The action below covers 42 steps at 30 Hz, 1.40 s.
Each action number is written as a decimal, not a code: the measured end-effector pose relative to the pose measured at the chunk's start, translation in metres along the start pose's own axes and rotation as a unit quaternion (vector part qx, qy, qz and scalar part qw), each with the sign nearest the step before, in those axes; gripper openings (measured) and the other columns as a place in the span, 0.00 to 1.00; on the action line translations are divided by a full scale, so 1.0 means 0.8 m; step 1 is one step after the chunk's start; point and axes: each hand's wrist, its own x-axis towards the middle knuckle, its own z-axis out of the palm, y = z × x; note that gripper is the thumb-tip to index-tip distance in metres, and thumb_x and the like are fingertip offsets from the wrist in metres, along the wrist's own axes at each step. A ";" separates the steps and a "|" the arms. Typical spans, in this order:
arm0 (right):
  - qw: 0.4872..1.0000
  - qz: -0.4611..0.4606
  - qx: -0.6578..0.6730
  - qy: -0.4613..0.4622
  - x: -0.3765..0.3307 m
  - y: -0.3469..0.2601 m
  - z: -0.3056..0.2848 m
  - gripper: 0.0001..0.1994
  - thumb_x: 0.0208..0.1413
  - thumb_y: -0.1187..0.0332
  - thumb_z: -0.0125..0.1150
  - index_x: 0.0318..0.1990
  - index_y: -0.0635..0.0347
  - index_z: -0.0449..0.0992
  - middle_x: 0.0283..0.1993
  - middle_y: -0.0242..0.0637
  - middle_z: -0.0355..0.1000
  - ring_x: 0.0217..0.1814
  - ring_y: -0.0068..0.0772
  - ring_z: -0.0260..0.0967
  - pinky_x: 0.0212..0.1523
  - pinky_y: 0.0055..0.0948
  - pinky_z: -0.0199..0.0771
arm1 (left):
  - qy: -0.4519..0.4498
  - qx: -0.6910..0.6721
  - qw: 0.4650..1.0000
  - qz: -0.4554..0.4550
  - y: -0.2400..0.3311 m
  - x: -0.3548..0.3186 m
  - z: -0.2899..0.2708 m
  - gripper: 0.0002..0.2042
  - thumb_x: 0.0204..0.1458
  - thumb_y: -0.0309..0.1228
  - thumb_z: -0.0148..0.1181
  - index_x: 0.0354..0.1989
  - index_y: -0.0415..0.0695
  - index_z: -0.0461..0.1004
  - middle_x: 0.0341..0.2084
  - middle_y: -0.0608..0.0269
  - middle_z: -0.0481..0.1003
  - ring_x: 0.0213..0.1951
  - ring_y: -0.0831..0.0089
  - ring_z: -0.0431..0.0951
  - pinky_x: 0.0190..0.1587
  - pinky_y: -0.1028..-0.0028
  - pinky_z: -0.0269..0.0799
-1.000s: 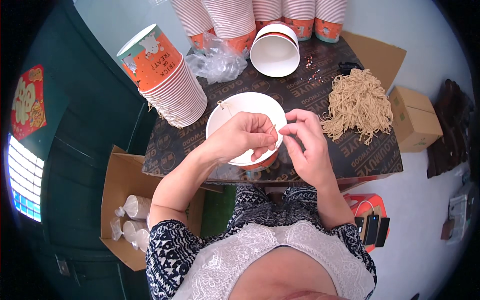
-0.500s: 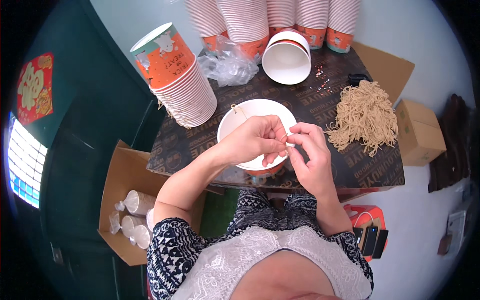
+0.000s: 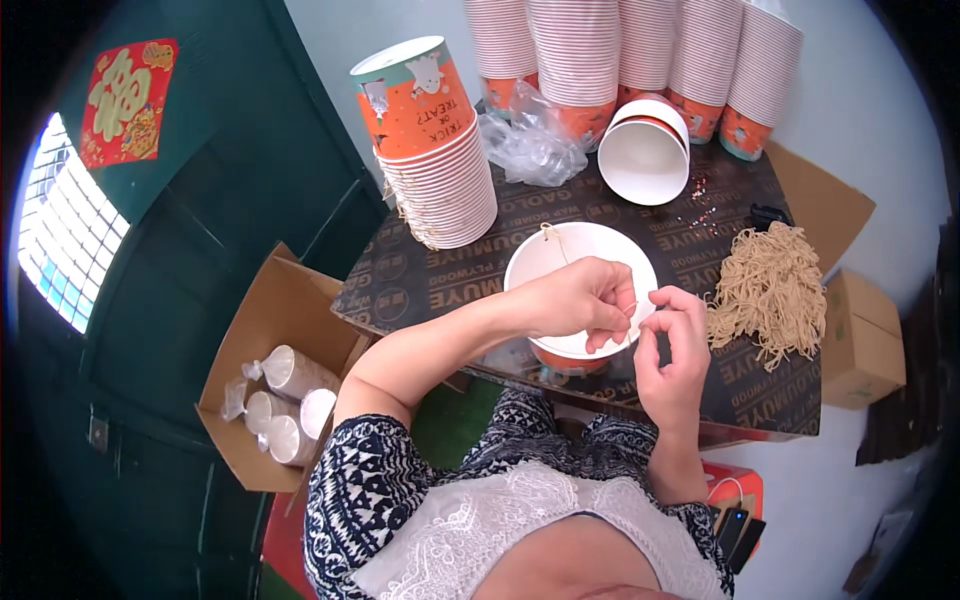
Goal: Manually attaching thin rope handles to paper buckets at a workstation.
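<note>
A paper bucket [image 3: 600,240], white inside and orange outside, stands mouth up at the table's near edge. A tan cord [image 3: 551,233] is fastened at its far rim and runs down across the inside toward my hands. My left hand [image 3: 590,300] is over the bucket's mouth, its thumb and fingers pinched on the cord. My right hand [image 3: 676,350] is at the bucket's right rim, thumb and forefinger closed on the cord's end, close to the left fingertips. The thin cord between the fingers is partly hidden.
A stack of buckets [image 3: 440,190] with cord loops stands at left. Taller stacks [image 3: 575,60] line the back, beside crumpled plastic [image 3: 530,140] and a tipped bucket [image 3: 645,165]. A pile of tan cords [image 3: 770,290] lies right. An open carton [image 3: 245,400] sits lower left.
The whole view has shifted, so the table sits farther right in the picture. Over the same bucket, my right fingertips have drawn slightly apart from my left ones.
</note>
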 end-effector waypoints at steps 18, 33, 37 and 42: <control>1.000 0.004 0.006 -0.019 0.000 -0.008 0.008 0.04 0.51 0.83 0.56 0.33 0.66 0.69 0.42 0.45 0.70 0.44 0.48 0.67 0.47 0.40 0.68 | 0.000 0.039 0.997 0.072 -0.011 0.002 -0.002 0.06 0.47 0.16 0.61 0.30 0.33 0.69 0.22 0.59 0.75 0.23 0.75 0.76 0.26 0.77 0.71; 0.999 0.028 0.029 -0.025 -0.008 -0.007 -0.008 0.05 0.56 0.82 0.51 0.40 0.69 0.71 0.45 0.47 0.68 0.47 0.46 0.67 0.50 0.38 0.68 | -0.016 -0.004 0.996 0.092 -0.011 0.005 0.010 0.06 0.46 0.14 0.60 0.29 0.32 0.69 0.22 0.56 0.75 0.22 0.73 0.77 0.24 0.77 0.73; 1.000 0.011 -0.008 -0.009 -0.008 0.001 -0.010 0.06 0.52 0.82 0.54 0.38 0.68 0.73 0.46 0.48 0.70 0.50 0.49 0.68 0.53 0.40 0.67 | 0.008 0.075 0.993 0.094 -0.004 0.003 0.007 0.06 0.44 0.18 0.63 0.28 0.33 0.72 0.21 0.59 0.76 0.24 0.74 0.78 0.27 0.75 0.72; 1.000 0.009 -0.003 0.003 -0.002 0.000 -0.006 0.07 0.50 0.83 0.56 0.37 0.67 0.74 0.46 0.47 0.71 0.50 0.49 0.69 0.52 0.39 0.68 | 0.015 0.046 0.998 0.051 0.002 -0.007 -0.002 0.06 0.47 0.18 0.63 0.30 0.35 0.72 0.26 0.58 0.77 0.28 0.74 0.78 0.32 0.75 0.73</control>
